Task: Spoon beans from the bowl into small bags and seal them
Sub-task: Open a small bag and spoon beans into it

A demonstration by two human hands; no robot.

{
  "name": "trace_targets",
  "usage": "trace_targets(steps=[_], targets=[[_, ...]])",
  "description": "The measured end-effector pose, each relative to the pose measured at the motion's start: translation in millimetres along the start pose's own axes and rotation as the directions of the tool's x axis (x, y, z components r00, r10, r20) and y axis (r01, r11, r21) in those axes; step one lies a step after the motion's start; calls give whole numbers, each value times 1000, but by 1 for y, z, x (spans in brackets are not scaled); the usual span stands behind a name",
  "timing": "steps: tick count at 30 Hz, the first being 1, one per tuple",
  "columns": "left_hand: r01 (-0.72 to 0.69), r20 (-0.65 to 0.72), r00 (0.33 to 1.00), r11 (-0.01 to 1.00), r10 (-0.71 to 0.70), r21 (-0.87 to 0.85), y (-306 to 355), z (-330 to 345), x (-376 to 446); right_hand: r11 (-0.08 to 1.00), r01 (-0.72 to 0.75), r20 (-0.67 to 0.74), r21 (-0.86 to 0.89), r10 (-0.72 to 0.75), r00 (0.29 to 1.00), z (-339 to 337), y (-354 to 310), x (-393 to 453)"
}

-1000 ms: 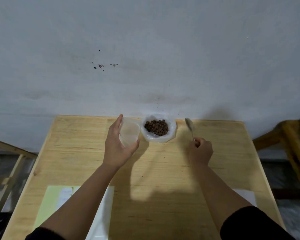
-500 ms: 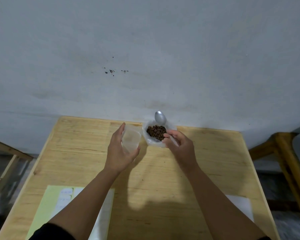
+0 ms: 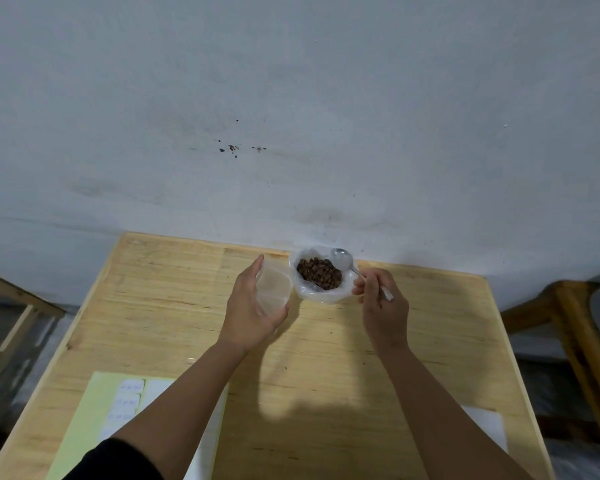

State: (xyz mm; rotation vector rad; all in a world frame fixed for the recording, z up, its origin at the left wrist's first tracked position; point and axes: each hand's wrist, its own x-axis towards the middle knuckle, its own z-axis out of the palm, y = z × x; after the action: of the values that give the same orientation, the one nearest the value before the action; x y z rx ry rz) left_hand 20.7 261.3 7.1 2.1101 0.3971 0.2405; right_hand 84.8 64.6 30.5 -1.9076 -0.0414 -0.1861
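My left hand point(image 3: 248, 311) grips the open bag point(image 3: 272, 287) at nine o'clock of the bowl point(image 3: 321, 280); right hand point(image 3: 381, 304) pinches the spoon point(image 3: 342, 259). I should dig under the beans point(image 3: 319, 277), lift level, tip inside.

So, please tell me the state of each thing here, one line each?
small bag: empty, held open.
bowl: holds beans.
spoon: empty, above the bowl's far rim.
left hand: grips the bag.
right hand: pinches the spoon handle.
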Motion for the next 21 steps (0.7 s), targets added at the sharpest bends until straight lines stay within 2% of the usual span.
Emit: trace_targets(steps=[6,10,15,18,21], targets=[[-7,36,999,1000,7,-9,1,5,2,996,-75,-43,-48,73,996,-3,15,6],[-19,56,998,1000,18,14,2,8,3,986,-161,13,-48,162,987,8,23,3],[-17,87,996,1000,15,22,4,11,7,867,-439,-66,236,465,883,16,24,5],[-17,89,996,999,15,28,3,11,8,780,-498,-59,378,557,828,13,24,11],[-14,92,996,1000,11,25,3,13,8,720,-515,-23,466,591,806,8,22,16]])
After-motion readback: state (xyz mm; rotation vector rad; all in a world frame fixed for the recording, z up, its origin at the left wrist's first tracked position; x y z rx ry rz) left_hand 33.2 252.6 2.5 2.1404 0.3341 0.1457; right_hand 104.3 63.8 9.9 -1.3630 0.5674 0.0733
